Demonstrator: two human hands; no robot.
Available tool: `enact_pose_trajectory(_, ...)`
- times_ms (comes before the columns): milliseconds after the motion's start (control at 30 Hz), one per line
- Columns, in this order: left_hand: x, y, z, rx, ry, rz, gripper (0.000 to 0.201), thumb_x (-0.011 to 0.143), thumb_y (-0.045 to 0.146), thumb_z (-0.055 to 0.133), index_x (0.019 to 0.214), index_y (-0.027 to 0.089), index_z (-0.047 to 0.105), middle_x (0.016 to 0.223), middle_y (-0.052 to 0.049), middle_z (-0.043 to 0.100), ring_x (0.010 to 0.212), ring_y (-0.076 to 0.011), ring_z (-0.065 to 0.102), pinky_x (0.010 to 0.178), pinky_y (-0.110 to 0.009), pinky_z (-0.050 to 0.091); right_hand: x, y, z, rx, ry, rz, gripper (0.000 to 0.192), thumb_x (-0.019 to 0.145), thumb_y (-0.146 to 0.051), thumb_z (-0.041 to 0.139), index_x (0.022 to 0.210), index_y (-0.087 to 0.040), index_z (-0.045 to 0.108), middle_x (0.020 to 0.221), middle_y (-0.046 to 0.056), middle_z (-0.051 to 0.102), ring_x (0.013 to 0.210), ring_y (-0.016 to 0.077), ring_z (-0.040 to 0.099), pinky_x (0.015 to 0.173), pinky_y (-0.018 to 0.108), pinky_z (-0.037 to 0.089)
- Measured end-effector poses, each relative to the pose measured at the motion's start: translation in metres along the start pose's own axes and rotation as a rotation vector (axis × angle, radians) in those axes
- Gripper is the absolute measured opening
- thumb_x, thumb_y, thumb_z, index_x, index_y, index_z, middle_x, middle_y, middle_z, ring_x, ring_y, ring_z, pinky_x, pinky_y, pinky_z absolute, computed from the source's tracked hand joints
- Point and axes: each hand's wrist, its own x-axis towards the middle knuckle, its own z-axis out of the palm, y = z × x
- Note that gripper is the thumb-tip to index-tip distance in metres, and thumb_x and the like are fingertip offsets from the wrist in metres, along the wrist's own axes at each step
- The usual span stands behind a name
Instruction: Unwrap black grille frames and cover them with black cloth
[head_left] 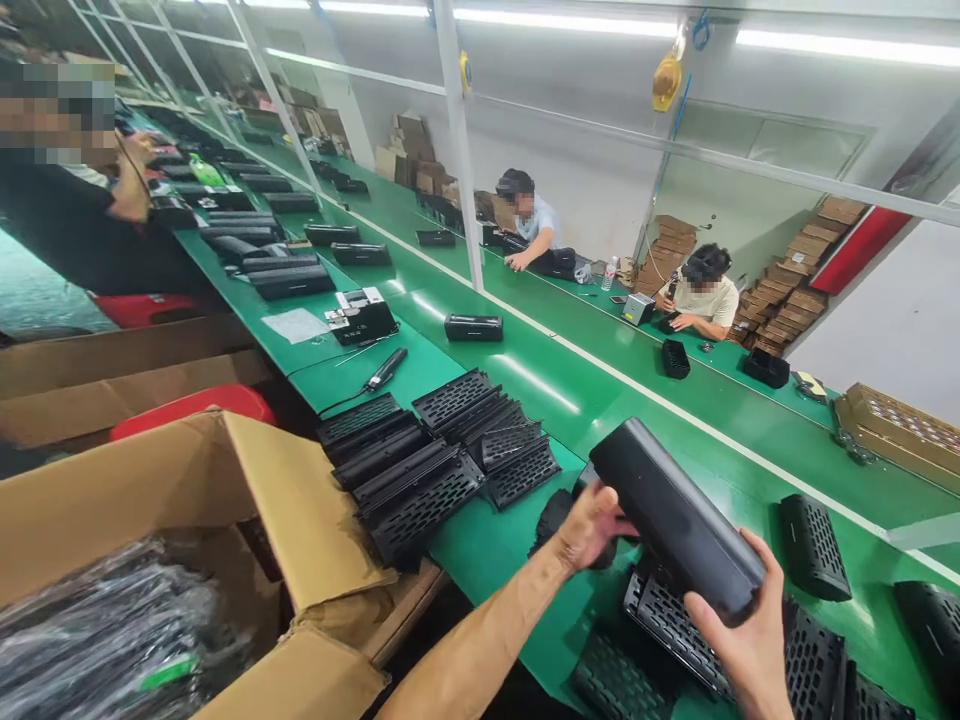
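Tilted over the green bench is a long black speaker-like housing (679, 510), its smooth side facing up. My right hand (750, 610) grips its near end, thumb on one side and fingers on the other. My left hand (596, 525) is at the far left edge, thumb against it and fingertips partly hidden behind. Below the housing lie several black perforated grille panels (675, 625). Dark pieces (555, 515) sit beside my left hand, partly covered by it. More grille panels (427, 490) are heaped to the left.
An open cardboard box (292, 510) with plastic-wrapped parts stands at left. An electric screwdriver (386, 370) lies on the bench (480, 545). Black housings (816, 545) rest on the green conveyor (600, 390). Co-workers (705, 300) sit across it; another person (67, 210) is at left.
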Motion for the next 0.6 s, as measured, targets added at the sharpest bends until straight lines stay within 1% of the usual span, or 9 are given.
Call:
enact_pose_trajectory(33, 0.003, 0.015, -0.008, 0.078, 0.001, 0.052, 0.087, 0.071, 0.062, 0.085, 0.143, 0.025, 0.054, 0.142, -0.015, 0.060, 0.111, -0.0312, 0.067, 0.089, -0.043, 0.056, 0.000, 0.002, -0.007, 0.015, -0.025, 0.034, 0.095, 0.071, -0.070, 0.075, 0.145, -0.023, 0.039, 0.146, 0.014, 0.045, 0.125, 0.0359, 0.052, 0.104, 0.046, 0.044)
enact_pose_trajectory(67, 0.006, 0.032, -0.014, 0.180, -0.018, 0.103, 0.096, 0.067, 0.057, 0.090, 0.149, 0.029, 0.048, 0.153, -0.014, 0.051, 0.120, -0.0307, 0.063, 0.099, -0.044, 0.052, 0.000, 0.004, -0.014, 0.033, -0.053, 0.059, 0.097, 0.069, -0.074, 0.075, 0.145, -0.023, 0.040, 0.144, 0.014, 0.047, 0.122, 0.0351, 0.054, 0.101, 0.043, 0.046)
enact_pose_trajectory(100, 0.008, 0.048, -0.018, 0.282, -0.086, 0.124, 0.105, 0.062, 0.052, 0.094, 0.152, 0.029, 0.045, 0.158, -0.014, 0.045, 0.127, -0.0317, 0.058, 0.109, -0.045, 0.045, -0.001, 0.007, -0.020, 0.057, -0.084, 0.075, 0.100, 0.068, -0.077, 0.074, 0.145, -0.023, 0.040, 0.141, 0.013, 0.048, 0.119, 0.0342, 0.056, 0.100, 0.042, 0.047)
enact_pose_trajectory(167, 0.013, 0.077, -0.019, 0.412, -0.282, 0.061, 0.110, 0.062, 0.048, 0.094, 0.156, 0.028, 0.042, 0.160, -0.014, 0.042, 0.137, -0.0344, 0.050, 0.119, -0.048, 0.034, -0.002, 0.010, -0.026, 0.104, -0.147, 0.100, 0.104, 0.067, -0.082, 0.072, 0.145, -0.022, 0.039, 0.134, 0.012, 0.053, 0.114, 0.0320, 0.057, 0.098, 0.039, 0.047)
enact_pose_trajectory(233, 0.014, 0.092, -0.014, 0.484, -0.401, 0.003, 0.105, 0.065, 0.046, 0.091, 0.157, 0.026, 0.042, 0.156, -0.013, 0.046, 0.140, -0.0355, 0.047, 0.120, -0.049, 0.031, -0.003, 0.012, -0.026, 0.125, -0.193, 0.124, 0.106, 0.068, -0.083, 0.070, 0.148, -0.023, 0.036, 0.131, 0.012, 0.054, 0.111, 0.0308, 0.058, 0.096, 0.038, 0.047)
enact_pose_trajectory(300, 0.013, 0.095, -0.008, 0.518, -0.399, -0.008, 0.100, 0.068, 0.044, 0.088, 0.155, 0.026, 0.044, 0.148, -0.011, 0.052, 0.134, -0.0345, 0.051, 0.116, -0.048, 0.035, -0.001, 0.013, -0.023, 0.135, -0.217, 0.140, 0.106, 0.070, -0.082, 0.069, 0.150, -0.023, 0.034, 0.132, 0.012, 0.054, 0.112, 0.0305, 0.057, 0.096, 0.038, 0.047)
enact_pose_trajectory(433, 0.010, 0.079, -0.007, 0.490, -0.296, 0.010, 0.095, 0.065, 0.044, 0.085, 0.150, 0.026, 0.048, 0.132, -0.008, 0.060, 0.117, -0.0305, 0.057, 0.105, -0.042, 0.043, 0.003, 0.014, -0.018, 0.167, -0.217, 0.148, 0.103, 0.070, -0.079, 0.071, 0.147, -0.022, 0.035, 0.129, 0.012, 0.057, 0.109, 0.0304, 0.059, 0.096, 0.039, 0.047)
enact_pose_trajectory(533, 0.008, 0.065, -0.014, 0.440, -0.230, 0.044, 0.092, 0.062, 0.043, 0.084, 0.146, 0.025, 0.053, 0.127, -0.007, 0.061, 0.112, -0.0293, 0.057, 0.104, -0.040, 0.042, 0.008, 0.010, -0.024, 0.160, -0.232, 0.154, 0.100, 0.070, -0.078, 0.071, 0.146, -0.021, 0.038, 0.128, 0.013, 0.058, 0.109, 0.0311, 0.060, 0.097, 0.040, 0.047)
enact_pose_trajectory(600, 0.006, 0.057, -0.015, 0.358, -0.172, 0.063, 0.089, 0.060, 0.039, 0.083, 0.144, 0.023, 0.055, 0.121, -0.007, 0.064, 0.110, -0.0290, 0.058, 0.102, -0.040, 0.043, 0.011, 0.008, -0.032, 0.140, -0.248, 0.161, 0.102, 0.070, -0.078, 0.072, 0.149, -0.023, 0.038, 0.136, 0.014, 0.056, 0.114, 0.0333, 0.060, 0.100, 0.042, 0.046)
